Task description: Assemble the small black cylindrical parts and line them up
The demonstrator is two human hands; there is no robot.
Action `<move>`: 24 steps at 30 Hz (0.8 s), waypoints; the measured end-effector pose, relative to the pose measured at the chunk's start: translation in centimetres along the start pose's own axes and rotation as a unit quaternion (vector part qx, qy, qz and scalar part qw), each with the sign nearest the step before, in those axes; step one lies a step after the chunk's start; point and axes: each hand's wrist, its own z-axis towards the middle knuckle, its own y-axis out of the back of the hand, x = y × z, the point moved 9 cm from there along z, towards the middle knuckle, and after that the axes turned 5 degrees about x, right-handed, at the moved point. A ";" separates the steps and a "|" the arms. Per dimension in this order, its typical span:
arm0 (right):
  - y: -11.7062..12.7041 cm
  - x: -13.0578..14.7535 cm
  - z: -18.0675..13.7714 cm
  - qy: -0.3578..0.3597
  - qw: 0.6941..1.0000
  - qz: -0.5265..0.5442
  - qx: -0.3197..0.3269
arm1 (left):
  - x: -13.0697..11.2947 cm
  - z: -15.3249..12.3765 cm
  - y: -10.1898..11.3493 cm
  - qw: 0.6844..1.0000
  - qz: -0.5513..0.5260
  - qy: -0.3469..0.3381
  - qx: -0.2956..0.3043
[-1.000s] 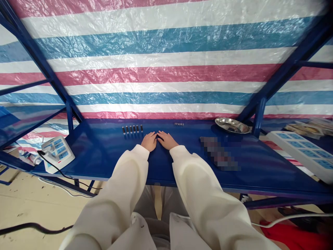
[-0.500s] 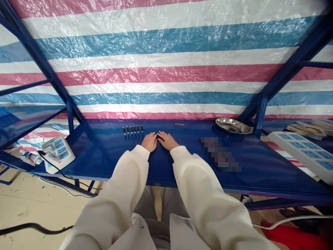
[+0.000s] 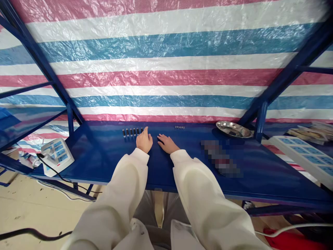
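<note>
My left hand [image 3: 144, 140] reaches toward a row of several small dark upright cylinders [image 3: 132, 132] on the blue shelf [image 3: 104, 156]. Its fingers touch the right end of that row; whether they grip a cylinder is hidden. My right hand [image 3: 168, 143] lies flat and open on the shelf, fingers spread, holding nothing. A second, shorter row of tiny metal pieces [image 3: 179, 127] stands at the back of the shelf, beyond my right hand. Both arms wear cream sleeves.
A shiny metal dish [image 3: 232, 129] sits at the back right by a blue upright post [image 3: 258, 119]. A white power strip [image 3: 56, 155] with a black cable lies at the left end. A longer white power strip [image 3: 304, 158] lies far right. A striped tarp hangs behind.
My left hand has left my right hand and moved up and left to the right end of the cylinder row. The right hand has stayed flat. The camera tilted slightly.
</note>
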 end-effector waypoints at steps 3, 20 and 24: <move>0.0 0.1 -0.1 -0.003 1.000 0.003 0.009 | 1.6 0.1 0.5 0.997 0.007 0.081 0.005; 0.0 0.1 -0.2 0.000 1.000 0.011 -0.005 | 3.1 1.0 0.1 0.995 -0.033 0.090 -0.010; 1.1 0.2 -0.2 0.002 0.997 0.052 -0.064 | 2.1 1.1 -0.9 0.979 -0.205 0.023 -0.012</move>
